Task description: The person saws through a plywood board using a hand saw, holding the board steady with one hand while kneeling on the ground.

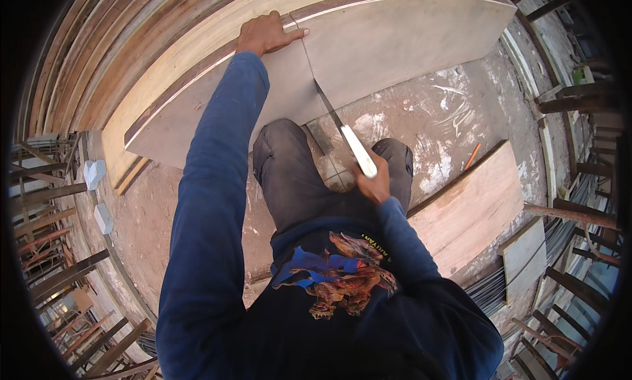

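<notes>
A long plywood board (395,44) stands on its edge in front of me, leaning on boards behind it. My left hand (266,36) grips its upper edge, fingers over the top and thumb out along the near face. Beside the thumb, a thin dark line crosses the face; whether cut or drawn, I cannot tell. In my right hand (374,182) is a handsaw (357,148) with a white handle, held between my knees. Its dark, narrow blade points up and away, the far end meeting the lower part of that line. My fingers around the handle are partly hidden.
Stacked planks (85,64) fill the far left. To my right lie a plywood offcut (474,202), an orange pencil (472,155) and dark metal rods (488,294). Pale blocks (94,174) sit left. Timber props (586,103) surround the dusty, white-splashed floor (428,110).
</notes>
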{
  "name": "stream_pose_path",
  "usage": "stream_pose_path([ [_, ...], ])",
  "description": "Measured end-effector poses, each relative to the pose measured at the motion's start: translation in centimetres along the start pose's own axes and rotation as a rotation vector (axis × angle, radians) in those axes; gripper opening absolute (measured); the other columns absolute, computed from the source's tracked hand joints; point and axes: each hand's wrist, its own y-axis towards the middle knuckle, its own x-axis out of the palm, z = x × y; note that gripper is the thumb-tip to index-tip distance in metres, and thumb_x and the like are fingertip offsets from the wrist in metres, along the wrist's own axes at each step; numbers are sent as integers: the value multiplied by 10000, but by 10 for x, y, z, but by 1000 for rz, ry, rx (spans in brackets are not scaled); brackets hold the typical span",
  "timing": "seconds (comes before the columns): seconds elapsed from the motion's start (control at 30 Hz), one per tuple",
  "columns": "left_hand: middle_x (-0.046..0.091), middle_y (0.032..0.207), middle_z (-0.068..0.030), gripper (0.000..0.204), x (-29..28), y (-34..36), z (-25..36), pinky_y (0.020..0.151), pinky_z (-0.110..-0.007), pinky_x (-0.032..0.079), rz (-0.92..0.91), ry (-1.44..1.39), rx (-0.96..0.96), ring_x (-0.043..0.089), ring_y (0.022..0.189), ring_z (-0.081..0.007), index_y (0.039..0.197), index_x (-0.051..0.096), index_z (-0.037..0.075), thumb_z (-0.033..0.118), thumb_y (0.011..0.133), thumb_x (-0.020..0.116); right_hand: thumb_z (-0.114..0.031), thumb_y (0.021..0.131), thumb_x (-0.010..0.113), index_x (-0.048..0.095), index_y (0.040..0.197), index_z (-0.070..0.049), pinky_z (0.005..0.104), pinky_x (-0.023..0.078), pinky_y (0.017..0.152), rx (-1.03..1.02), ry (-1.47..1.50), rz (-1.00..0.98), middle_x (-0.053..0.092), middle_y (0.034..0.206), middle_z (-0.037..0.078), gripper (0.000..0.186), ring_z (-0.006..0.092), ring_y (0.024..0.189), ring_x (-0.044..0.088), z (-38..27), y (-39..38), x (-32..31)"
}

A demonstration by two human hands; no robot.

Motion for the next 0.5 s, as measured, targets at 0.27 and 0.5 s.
stream_pose_path([
  [0.27, 723, 1062, -233, 945, 2, -4, -19, 938, -473, 516, 8, -20, -40, 694, 1051, -359, 1157, 661, -26, 824, 751, 592, 57, 846, 589, 551, 1385, 38, 332, 422, 1079, -46, 24, -33, 678, 1279, 163, 540, 221, 1251, 603, -9, -118, -60],
  [0.5, 719, 1042, -238, 1035, 6, -5, 5, 864, -476, 545, -5, 12, 14, 701, 1008, -364, 1211, 611, -54, 868, 744, 540, -80, 780, 672, 657, 1220, 14, 341, 528, 805, -101, -40, 110, 728, 945, 212, 450, 230, 876, 703, 9, 36, 19],
])
